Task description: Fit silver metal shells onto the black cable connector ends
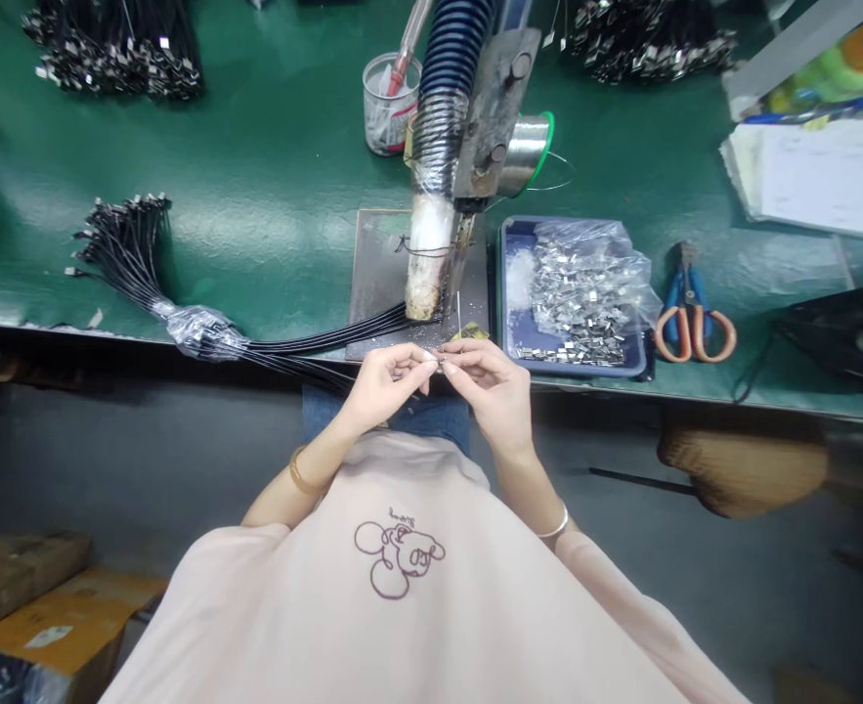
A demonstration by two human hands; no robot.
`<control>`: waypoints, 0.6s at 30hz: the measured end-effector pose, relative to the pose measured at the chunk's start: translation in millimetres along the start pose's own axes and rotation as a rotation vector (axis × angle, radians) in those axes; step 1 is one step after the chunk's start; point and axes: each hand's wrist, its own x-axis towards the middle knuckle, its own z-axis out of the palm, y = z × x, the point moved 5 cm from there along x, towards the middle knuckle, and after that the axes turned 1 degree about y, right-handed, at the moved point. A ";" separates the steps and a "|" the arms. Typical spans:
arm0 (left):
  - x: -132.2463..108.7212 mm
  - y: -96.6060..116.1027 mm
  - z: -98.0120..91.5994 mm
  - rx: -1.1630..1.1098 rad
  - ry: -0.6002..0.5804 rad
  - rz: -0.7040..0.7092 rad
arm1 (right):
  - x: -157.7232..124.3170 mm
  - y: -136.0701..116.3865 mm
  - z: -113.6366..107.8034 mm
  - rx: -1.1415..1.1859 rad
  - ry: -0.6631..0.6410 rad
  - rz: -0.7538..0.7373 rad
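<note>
Both grips are pinched shut, fingertips meeting on a small metal piece [442, 364]. The left hand [387, 383] holds the black cable [328, 344], which trails leftward along the worktop [277, 225] edge. The right hand [494, 391] sits nearest the tray [505, 293].

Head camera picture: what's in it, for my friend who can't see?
The left hand and right hand pinch a metal piece at the edge of a green bench, beside black cables, a blue tray of metal clips and scissors.

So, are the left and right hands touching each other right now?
Touching. The head view shows the left hand and right hand with fingertips meeting, no gap, pinched on a small metal piece.
</note>
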 end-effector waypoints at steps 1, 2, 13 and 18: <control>2.1 -3.3 -1.5 -0.047 0.027 -0.031 | -0.1 -3.4 -2.5 -0.050 0.034 -0.039; 4.0 -6.3 -3.1 -0.076 0.061 -0.057 | -0.3 -7.6 -5.9 -0.103 0.080 -0.085; 15.4 -1.7 -1.1 -0.136 0.121 -0.117 | -7.5 -27.9 -6.3 -0.414 0.137 -0.492; 15.5 -3.9 -2.1 -0.118 0.133 -0.102 | 0.6 -17.2 -6.6 -0.322 0.135 -0.357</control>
